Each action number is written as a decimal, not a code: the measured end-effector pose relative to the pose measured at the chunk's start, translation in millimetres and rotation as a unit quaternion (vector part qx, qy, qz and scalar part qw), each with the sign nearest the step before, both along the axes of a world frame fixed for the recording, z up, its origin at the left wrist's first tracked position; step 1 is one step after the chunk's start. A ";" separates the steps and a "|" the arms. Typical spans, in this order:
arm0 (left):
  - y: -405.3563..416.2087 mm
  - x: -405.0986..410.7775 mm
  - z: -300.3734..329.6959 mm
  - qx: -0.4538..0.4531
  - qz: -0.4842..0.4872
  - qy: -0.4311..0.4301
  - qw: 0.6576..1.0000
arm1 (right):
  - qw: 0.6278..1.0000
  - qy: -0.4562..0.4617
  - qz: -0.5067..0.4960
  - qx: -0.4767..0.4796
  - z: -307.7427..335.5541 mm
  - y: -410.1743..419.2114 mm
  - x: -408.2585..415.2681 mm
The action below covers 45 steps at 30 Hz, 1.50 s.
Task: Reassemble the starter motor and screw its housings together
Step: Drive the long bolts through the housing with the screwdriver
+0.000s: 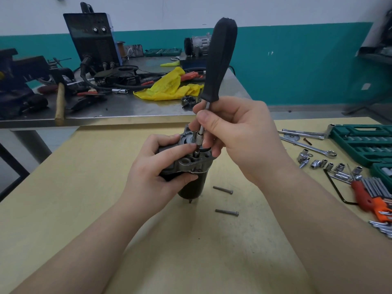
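The left hand (158, 166) grips the starter motor (191, 164); right fingers (204, 118) pinch the driver (219, 60) shaft. Next, probably the bolts (223, 190) at 5 o'clock.

A single wide-angle view is taken from the person's head, directed forward and down. The left hand (157, 166) and right hand (235, 134) are seen close, near the centre of the frame, both forearms entering from the bottom edge. The wooden table (63, 209) is seen below them, a steel bench (127, 107) beyond them.
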<state>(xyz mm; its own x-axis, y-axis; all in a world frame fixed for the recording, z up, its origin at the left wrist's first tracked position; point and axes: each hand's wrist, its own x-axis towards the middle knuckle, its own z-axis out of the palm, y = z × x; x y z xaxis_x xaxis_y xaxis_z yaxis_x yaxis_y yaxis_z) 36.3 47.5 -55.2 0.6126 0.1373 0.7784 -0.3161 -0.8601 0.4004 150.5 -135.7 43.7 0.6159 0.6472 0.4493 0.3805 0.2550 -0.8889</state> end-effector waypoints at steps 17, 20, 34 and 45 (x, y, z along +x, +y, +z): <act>1.5 -0.3 -0.5 0.007 0.003 0.002 1.000 | 1.000 -0.008 -0.011 -0.004 -4.0 1.1 -0.3; 2.1 -0.5 0.6 0.010 -0.005 0.004 1.000 | 1.000 0.001 -0.025 0.003 -5.0 2.3 -0.9; 1.2 0.2 0.2 -0.003 -0.001 0.002 1.000 | 1.000 -0.005 -0.017 -0.007 -2.9 1.1 -2.2; 0.7 -0.5 0.7 0.007 0.006 0.005 1.000 | 0.999 0.011 -0.051 0.005 -9.4 8.3 0.7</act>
<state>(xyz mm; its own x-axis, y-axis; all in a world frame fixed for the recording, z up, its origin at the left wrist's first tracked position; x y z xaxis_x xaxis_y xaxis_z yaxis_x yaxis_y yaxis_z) 35.7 48.2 -54.5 0.6184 0.1335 0.7745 -0.3016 -0.8697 0.3907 151.2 -127.3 34.3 0.6884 0.5763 0.4404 0.3847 0.2246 -0.8953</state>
